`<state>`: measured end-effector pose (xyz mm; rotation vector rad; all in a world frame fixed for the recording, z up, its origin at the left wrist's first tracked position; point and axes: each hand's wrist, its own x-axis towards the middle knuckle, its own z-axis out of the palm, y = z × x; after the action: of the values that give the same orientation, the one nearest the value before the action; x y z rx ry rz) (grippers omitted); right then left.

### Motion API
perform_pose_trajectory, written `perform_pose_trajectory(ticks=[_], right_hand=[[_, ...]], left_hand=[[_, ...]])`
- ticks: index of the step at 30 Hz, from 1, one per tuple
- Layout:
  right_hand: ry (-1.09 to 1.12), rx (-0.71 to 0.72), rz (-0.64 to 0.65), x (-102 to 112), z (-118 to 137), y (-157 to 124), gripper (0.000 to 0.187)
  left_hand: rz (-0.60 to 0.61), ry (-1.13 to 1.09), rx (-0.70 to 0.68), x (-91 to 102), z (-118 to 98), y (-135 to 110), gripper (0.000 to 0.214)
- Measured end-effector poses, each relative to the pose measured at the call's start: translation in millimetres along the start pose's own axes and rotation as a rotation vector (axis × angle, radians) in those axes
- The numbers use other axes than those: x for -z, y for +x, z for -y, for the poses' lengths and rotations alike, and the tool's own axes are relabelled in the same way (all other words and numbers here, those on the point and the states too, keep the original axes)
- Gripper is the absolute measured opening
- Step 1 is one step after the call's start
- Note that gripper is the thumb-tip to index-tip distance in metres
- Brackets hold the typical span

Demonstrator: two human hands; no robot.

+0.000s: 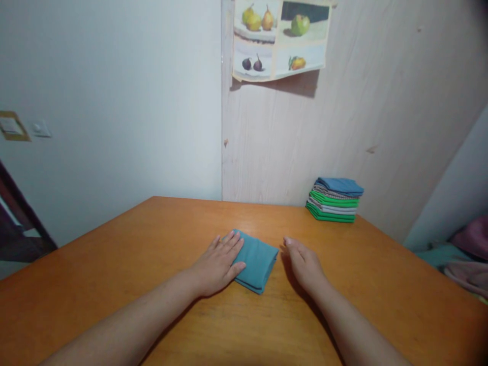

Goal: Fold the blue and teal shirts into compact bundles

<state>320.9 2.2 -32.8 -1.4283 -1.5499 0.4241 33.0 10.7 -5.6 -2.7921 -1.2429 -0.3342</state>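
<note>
A teal folded cloth [254,259] lies flat in the middle of the wooden table, turned at a slight angle, with a dark line along its near edge. My left hand [221,264] rests on the cloth's left side, fingers stretched out and a little apart, covering that edge. To the right of the cloth, my right hand [305,262] is held just above the table on its edge, apart from the cloth. Its fingers are extended, and nothing shows in them; the lower fingers are partly hidden behind the thumb side.
At the table's back right corner stands a stack of folded cloths [335,201] in blue, checked, green and grey. The orange-brown table [125,254] meets the wall at the back. A sheet of fruit pictures [280,43] hangs above. Rumpled fabrics [465,264] lie beyond the right edge.
</note>
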Motion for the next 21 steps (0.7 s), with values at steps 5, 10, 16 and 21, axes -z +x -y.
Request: perform_pose_trajectory(ticks=[5, 10, 16, 21], right_hand=[[-0.007, -0.018, -0.043, 3, -1, 3, 0.052], [0.029, -0.037, -0.072, 4, 0, 5, 0.045], [0.114, -0.032, -0.118, 4, 9, 1, 0.044], [0.245, -0.057, -0.197, 3, 19, -7, 0.045]], left_hand=[[-0.108, 0.012, -0.101, 11.3, -8, -2, 0.056], [-0.135, -0.046, -0.295, 33.6, -36, -13, 0.031], [-0.029, 0.101, -0.272, 36.7, -57, -11, 0.018], [-0.053, 0.275, -0.226, 21.6, -64, 2, 0.012]])
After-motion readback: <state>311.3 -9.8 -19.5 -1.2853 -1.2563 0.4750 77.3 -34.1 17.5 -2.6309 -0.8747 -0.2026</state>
